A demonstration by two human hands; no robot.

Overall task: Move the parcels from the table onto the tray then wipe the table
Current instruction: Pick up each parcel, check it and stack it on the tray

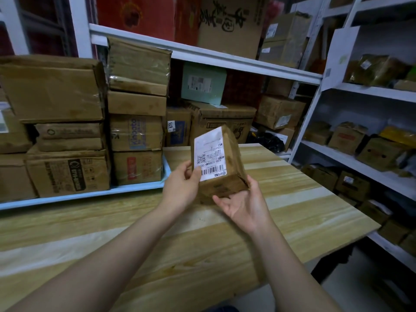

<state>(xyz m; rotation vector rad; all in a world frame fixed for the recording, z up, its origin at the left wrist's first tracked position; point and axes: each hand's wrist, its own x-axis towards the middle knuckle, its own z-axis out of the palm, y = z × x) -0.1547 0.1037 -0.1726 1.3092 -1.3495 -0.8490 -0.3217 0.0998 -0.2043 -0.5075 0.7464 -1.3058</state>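
Observation:
A small brown cardboard parcel (227, 163) with a white shipping label is held tilted above the wooden table (225, 244). My left hand (182, 188) grips its left edge, thumb on the label. My right hand (243, 203) supports its lower right corner from below, palm up. A pale blue tray (90, 193) lies on the table's left rear part, filled with stacked brown cardboard parcels (67, 172).
White metal shelving (225, 61) runs behind the table and along the right wall (369, 163), packed with cardboard boxes. A black bag (267, 140) sits behind the table's far right corner. The table's right edge ends near the right shelves.

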